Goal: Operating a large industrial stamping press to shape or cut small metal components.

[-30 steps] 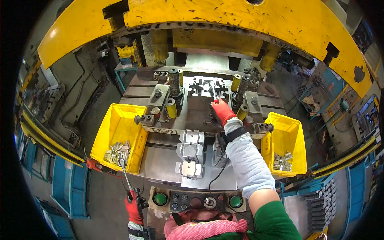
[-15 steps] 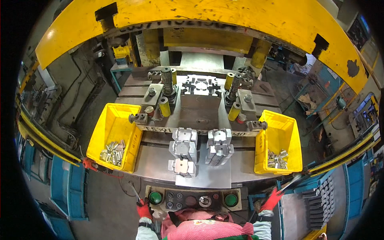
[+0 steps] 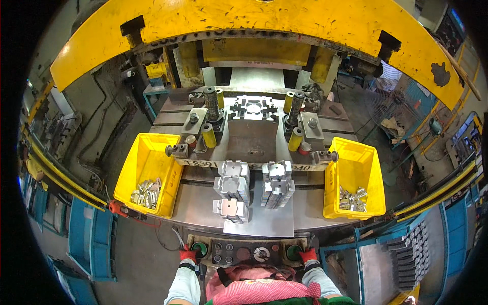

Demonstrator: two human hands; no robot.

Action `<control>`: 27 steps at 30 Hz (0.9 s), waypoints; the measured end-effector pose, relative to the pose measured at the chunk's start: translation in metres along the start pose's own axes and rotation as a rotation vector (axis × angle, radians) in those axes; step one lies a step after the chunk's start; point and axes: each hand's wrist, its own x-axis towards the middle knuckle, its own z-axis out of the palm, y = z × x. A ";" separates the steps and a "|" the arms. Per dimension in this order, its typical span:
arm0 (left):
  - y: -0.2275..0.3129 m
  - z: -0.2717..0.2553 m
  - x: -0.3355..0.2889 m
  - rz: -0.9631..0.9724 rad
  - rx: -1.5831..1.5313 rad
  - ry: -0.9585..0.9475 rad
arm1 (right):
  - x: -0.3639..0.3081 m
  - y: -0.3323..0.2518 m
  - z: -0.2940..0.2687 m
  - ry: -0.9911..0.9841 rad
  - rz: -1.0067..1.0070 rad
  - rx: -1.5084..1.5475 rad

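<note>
Button (image 3: 293,251) partly beneath right hand (image 3: 307,255)

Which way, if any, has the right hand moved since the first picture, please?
Yes, back and rightward from the metal die: the right hand was close by it, and is now at the right green button.

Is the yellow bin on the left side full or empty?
Neither: the left yellow bin is partly filled. A small heap of metal pieces lies at its near end; bare yellow shows beyond.
</note>
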 end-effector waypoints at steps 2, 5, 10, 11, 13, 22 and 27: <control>0.001 0.001 -0.002 -0.001 -0.117 0.009 | 0.006 0.009 0.006 0.009 -0.007 0.002; 0.003 0.000 -0.004 0.015 -0.216 0.057 | 0.012 0.016 0.015 0.061 -0.056 0.030; 0.012 -0.008 -0.008 -0.047 -0.118 -0.003 | 0.009 0.012 0.014 0.096 -0.080 0.027; 0.013 -0.009 -0.009 -0.063 -0.130 -0.002 | 0.007 0.010 0.012 0.071 -0.073 0.049; 0.015 -0.010 -0.009 -0.037 -0.110 -0.019 | 0.003 0.006 0.008 0.026 -0.064 0.110; 0.013 -0.009 -0.003 0.165 0.002 -0.005 | 0.008 0.009 0.011 -0.001 -0.049 0.131; 0.016 -0.018 -0.025 0.319 0.291 0.023 | 0.021 0.027 0.021 0.011 -0.124 0.174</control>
